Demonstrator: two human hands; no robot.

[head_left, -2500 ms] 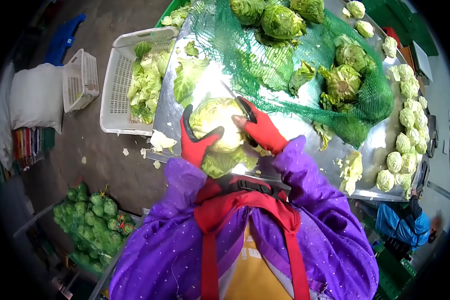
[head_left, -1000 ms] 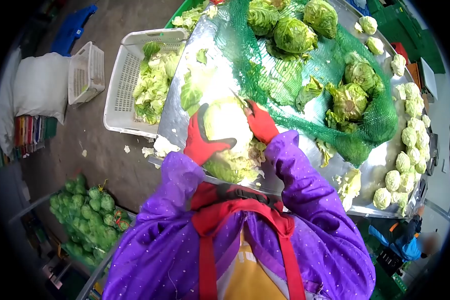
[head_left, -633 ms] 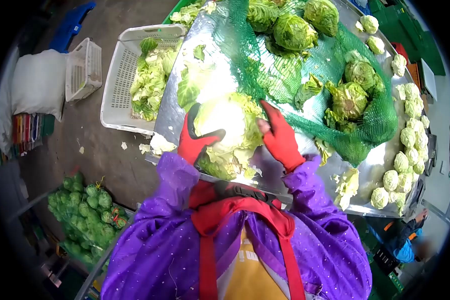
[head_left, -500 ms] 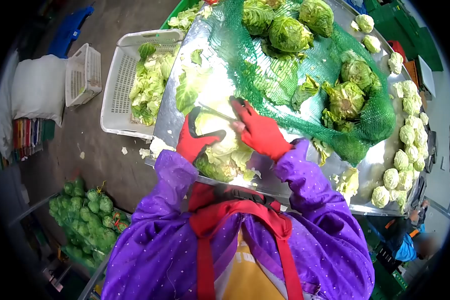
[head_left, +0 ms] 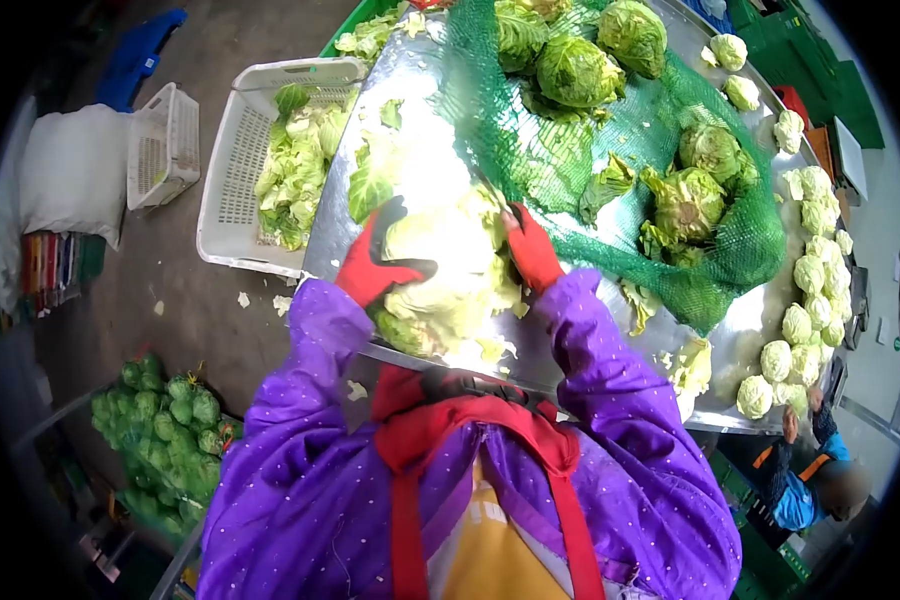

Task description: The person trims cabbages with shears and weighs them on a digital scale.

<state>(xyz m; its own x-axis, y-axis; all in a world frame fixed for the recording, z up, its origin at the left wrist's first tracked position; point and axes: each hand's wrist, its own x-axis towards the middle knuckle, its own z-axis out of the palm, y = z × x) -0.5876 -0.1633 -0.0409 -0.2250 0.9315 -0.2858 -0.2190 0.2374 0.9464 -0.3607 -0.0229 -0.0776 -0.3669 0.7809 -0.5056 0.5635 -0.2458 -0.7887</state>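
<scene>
A pale cabbage lies on the metal table between my hands, its outline partly washed out by glare. My left hand, in a red glove with dark fingertips, grips its left side with thumb and fingers spread around it. At its right side is my right hand, also red-gloved, closed around a knife whose thin blade is blurred and seen nearly edge-on. Loose outer leaves lie below the cabbage at the table's near edge.
Untrimmed cabbages rest on a green net beyond my right hand. Small trimmed heads line the right edge. A white crate of leaves stands left; netted cabbages lie lower left. A co-worker is at lower right.
The knife has swung from lying across the cabbage to its right side, along with my right hand. My left hand has shifted slightly left and still grips the cabbage.
</scene>
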